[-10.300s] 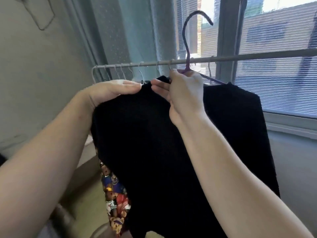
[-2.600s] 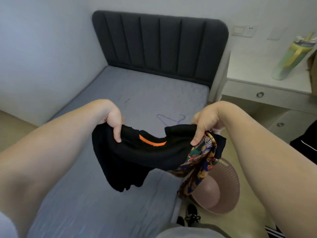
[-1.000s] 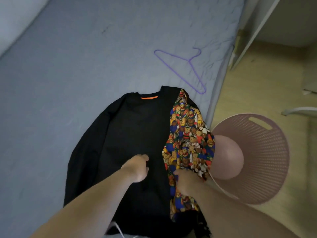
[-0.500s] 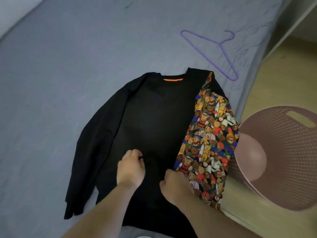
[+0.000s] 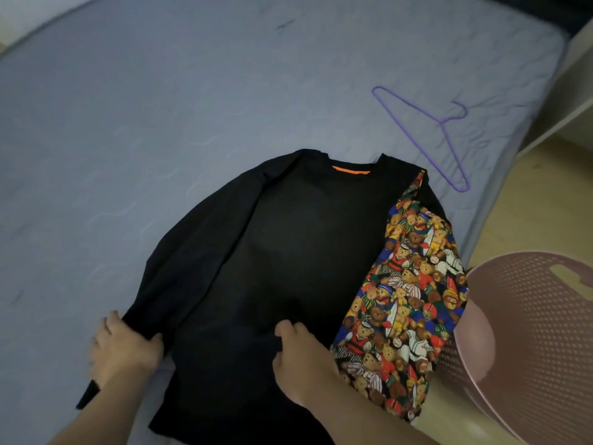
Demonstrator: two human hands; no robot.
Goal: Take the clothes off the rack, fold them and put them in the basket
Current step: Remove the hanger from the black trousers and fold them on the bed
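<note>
A black sweatshirt with an orange neck tag lies flat on the bed, collar away from me. Its right sleeve is printed with colourful teddy bears and hangs toward the bed's edge. My left hand grips the lower end of the black left sleeve. Resting on the shirt's lower front, my right hand has its fingers curled on the fabric. The pink perforated basket stands on the floor at the right, close to the printed sleeve.
The grey-blue mattress stretches to the left and far side. A purple wire hanger lies on it beyond the shirt's right shoulder. Pale wood floor and a white furniture edge are at the right.
My left hand has moved from the shirt's front out to the left sleeve end and taken hold of it. My right hand has shifted slightly on the lower front. The view has tilted a little.
</note>
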